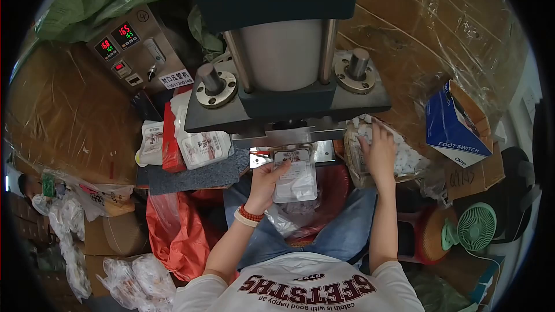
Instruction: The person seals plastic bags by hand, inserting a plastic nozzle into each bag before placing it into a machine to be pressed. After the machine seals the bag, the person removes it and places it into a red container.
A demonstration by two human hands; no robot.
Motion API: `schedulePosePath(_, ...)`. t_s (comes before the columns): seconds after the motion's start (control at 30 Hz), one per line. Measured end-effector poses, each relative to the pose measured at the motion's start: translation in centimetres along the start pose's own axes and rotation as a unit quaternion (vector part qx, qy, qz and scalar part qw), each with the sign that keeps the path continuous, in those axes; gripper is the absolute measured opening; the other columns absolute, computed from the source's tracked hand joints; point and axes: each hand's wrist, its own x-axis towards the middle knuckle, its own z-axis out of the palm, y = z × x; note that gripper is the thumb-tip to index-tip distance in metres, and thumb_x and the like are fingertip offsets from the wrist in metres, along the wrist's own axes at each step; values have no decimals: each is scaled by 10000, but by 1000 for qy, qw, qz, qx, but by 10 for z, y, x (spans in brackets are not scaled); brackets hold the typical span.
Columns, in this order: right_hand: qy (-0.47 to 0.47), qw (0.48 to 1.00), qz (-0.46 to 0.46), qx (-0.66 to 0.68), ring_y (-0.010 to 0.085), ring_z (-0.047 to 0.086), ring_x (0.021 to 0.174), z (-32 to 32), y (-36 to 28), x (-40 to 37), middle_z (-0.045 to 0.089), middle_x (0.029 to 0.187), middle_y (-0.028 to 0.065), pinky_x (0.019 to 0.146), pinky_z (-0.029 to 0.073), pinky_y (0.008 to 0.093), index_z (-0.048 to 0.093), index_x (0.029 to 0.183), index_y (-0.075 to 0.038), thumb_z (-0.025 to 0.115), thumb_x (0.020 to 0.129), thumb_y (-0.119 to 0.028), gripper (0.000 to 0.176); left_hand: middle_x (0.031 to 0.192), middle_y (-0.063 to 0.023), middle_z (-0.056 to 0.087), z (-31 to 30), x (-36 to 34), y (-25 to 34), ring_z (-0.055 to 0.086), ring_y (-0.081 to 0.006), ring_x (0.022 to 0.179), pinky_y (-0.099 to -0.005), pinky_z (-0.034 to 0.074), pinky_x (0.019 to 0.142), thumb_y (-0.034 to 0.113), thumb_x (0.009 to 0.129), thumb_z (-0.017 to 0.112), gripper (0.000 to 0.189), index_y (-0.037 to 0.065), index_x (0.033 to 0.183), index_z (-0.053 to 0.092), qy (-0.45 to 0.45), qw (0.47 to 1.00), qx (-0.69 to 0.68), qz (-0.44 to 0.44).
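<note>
My left hand (pixel 265 186), with a beaded bracelet and a pale band at the wrist, grips a clear plastic pack (pixel 296 188) by its left side, thumb lying across the printed label. The pack's far end is right at the lower jaw of a large press (pixel 286 110). At the right, my right hand (pixel 380 149) reaches into a box of small white pieces (pixel 406 159), thumb and fingers apart, with fingertips among the pieces. Below the pack, a plastic-lined red container (pixel 338 196) sits between the knees, with clear bags in it.
Printed packs (pixel 205 147) lie left of the press beside a red box (pixel 171 138), by a grey mat (pixel 196 176). A control box (pixel 136 49) with lit displays stands at back left. A blue foot-switch box (pixel 457 121) and a green fan (pixel 477 226) are at right.
</note>
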Motion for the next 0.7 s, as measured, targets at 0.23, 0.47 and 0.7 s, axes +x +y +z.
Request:
schedulePosePath(0.23,-109,992,-41,-45,304,512,1039,25,9,-8,613,1048,95,891,362,458,599,1127,-79,628,860,-185,289,927,-71,684,-36,6,28,629,-133,815,-283,511,713,245,875,690,306,11,1069,660,28,973,227,-9)
schedulePosePath(0.47,61,998,-13,18,249,564,934,4,1,-4,627,1044,96,884,382,386,591,1064,-50,613,899,-127,184,1475,-106,384,-130,-39,55,337,-316,1372,-505,212,1120,411,785,706,832,99,1450,316,44,612,760,214)
schedulePosePath(0.7,-59,738,71,668,162,624,915,-54,-84,-44,671,1048,121,811,499,324,595,1051,13,554,941,-57,137,977,-88,707,-88,-67,37,679,-279,917,-324,535,779,-61,699,601,366,86,1016,707,103,794,535,269)
